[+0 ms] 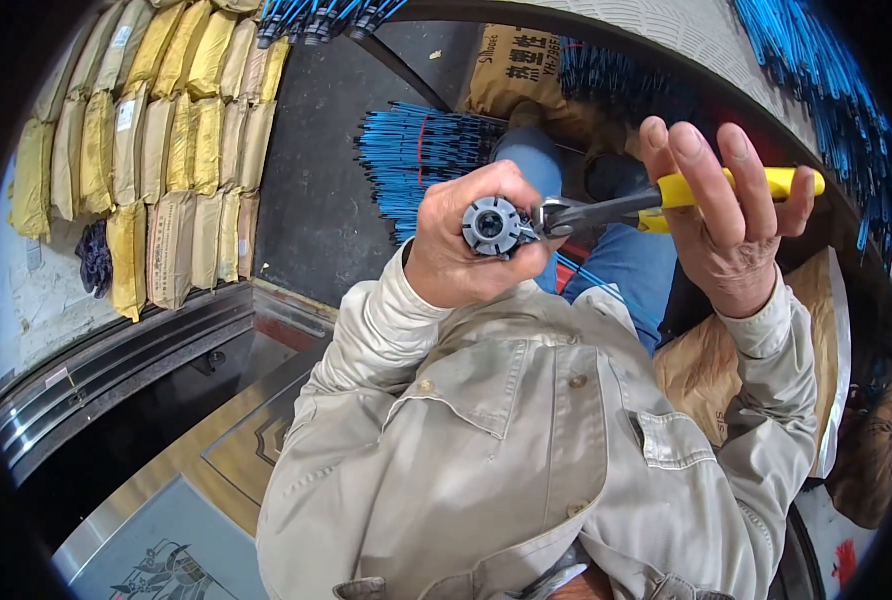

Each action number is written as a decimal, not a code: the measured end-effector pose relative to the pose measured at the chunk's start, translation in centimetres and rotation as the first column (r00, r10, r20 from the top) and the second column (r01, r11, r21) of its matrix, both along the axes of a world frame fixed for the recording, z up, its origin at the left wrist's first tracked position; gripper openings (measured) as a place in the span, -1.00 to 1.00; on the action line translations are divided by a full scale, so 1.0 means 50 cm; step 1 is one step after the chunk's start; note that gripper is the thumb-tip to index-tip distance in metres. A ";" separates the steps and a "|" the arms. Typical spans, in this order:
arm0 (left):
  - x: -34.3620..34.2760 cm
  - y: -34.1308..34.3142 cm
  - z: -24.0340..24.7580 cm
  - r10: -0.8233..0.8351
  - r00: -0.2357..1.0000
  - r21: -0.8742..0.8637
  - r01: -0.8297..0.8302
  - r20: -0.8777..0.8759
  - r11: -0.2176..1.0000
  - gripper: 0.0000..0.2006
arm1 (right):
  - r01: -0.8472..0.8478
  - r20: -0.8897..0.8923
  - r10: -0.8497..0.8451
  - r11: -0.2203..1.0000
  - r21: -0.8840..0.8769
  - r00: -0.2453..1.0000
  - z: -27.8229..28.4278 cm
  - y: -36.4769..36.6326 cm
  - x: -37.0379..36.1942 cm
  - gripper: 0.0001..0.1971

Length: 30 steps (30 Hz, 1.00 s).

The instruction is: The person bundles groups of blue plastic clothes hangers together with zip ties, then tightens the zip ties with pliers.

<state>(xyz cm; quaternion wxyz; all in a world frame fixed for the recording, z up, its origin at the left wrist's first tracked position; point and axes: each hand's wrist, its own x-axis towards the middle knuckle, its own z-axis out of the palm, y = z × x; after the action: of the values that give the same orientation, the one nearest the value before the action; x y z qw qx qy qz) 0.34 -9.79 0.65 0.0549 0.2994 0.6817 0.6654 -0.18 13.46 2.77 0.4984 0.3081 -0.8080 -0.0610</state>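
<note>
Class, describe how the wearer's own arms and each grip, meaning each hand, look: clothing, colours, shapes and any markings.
Both arms wear long, loose, creased beige sleeves, the left sleeve and right sleeve each reaching the wrist. No markings show on them. The left grip and right grip are five-fingered hands, with no gloves, rings or watch visible.

Yellow-handled grey pliers [621, 207], grey fitting [507, 237] (black radial marks), blue rods [416, 160], beige jacket [506, 490]
</note>
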 end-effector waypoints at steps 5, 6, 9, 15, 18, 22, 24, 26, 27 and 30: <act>0.006 0.001 0.002 0.066 0.991 0.063 -0.074 0.118 0.995 -0.78 | 0.101 -0.045 -0.104 0.993 -0.061 0.994 -0.032 -0.026 0.004 -0.74; 0.005 -0.002 0.003 0.073 0.991 0.064 -0.080 0.113 0.995 -0.78 | 0.158 -0.020 -0.159 0.986 -0.059 0.987 -0.035 -0.030 0.007 -0.75; 0.005 -0.012 0.002 0.091 0.994 0.012 -0.092 0.054 0.996 -0.78 | 0.142 -0.001 -0.142 0.987 -0.069 0.990 -0.035 -0.043 0.015 -0.79; 0.001 -0.023 0.002 0.131 0.991 -0.032 -0.132 -0.039 0.991 -0.71 | -0.073 0.417 0.012 0.989 0.131 0.909 0.040 -0.015 0.032 -0.80; 0.005 -0.022 0.008 0.149 0.988 -0.011 -0.149 -0.026 0.989 -0.63 | -0.288 0.924 0.157 0.956 -0.054 0.348 0.099 0.003 0.033 -0.73; 0.002 -0.021 0.013 -0.059 0.996 0.055 0.055 0.073 0.997 -0.52 | -0.252 0.945 0.217 0.955 -0.154 0.246 0.100 0.004 0.024 -0.66; -0.007 -0.036 0.010 -0.162 0.987 0.007 0.162 0.003 0.987 -0.40 | -0.250 0.942 0.276 0.941 -0.226 0.189 0.097 0.001 0.020 -0.59; -0.008 -0.044 0.007 -0.203 0.979 -0.029 0.202 -0.036 0.979 -0.32 | -0.266 0.928 0.349 0.914 -0.306 0.132 0.092 -0.001 0.023 -0.52; -0.005 -0.044 0.004 -0.185 0.983 0.009 0.185 -0.015 0.983 -0.33 | -0.274 0.917 0.386 0.897 -0.347 0.104 0.095 0.001 0.026 -0.48; -0.004 -0.047 -0.006 -0.155 0.988 0.070 0.153 0.015 0.986 -0.33 | -0.292 0.868 0.495 0.835 -0.466 0.029 0.098 0.005 0.037 -0.35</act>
<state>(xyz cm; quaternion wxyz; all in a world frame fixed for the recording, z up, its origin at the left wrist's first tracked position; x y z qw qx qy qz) 0.13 -12.13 0.38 0.1027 0.3461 0.6327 0.6851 1.67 13.69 7.69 -0.1203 0.4420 -0.8148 0.3554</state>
